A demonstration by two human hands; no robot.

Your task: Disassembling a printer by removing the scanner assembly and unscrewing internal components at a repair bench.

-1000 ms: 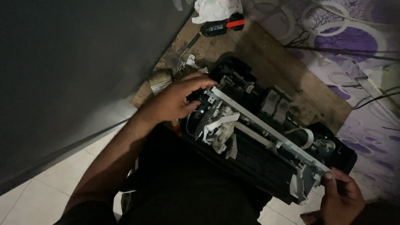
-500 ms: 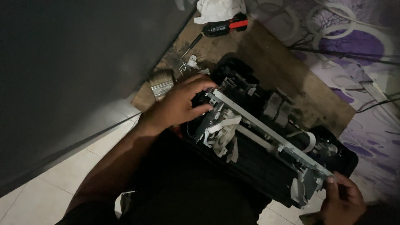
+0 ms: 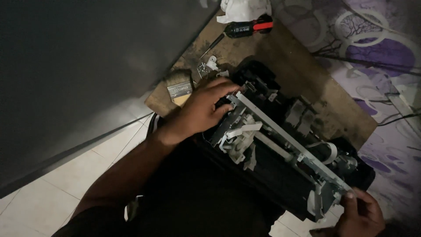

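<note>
Black printer chassis (image 3: 280, 175) between both grips

We look steeply down from head height, close over our lap, onto the opened printer (image 3: 280, 149); floor tiles (image 3: 52, 193) near left.

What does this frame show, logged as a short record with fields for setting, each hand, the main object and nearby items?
setting: dim floor area, wooden board on patterned purple mat, white tiles
main object: opened black printer mechanism with metal rail, lying on the board
left hand: rests on the mechanism's far end, fingers on the frame
right hand: pinches the rail's near end
nearby: screwdriver, white cloth, paintbrush, small loose parts
</note>
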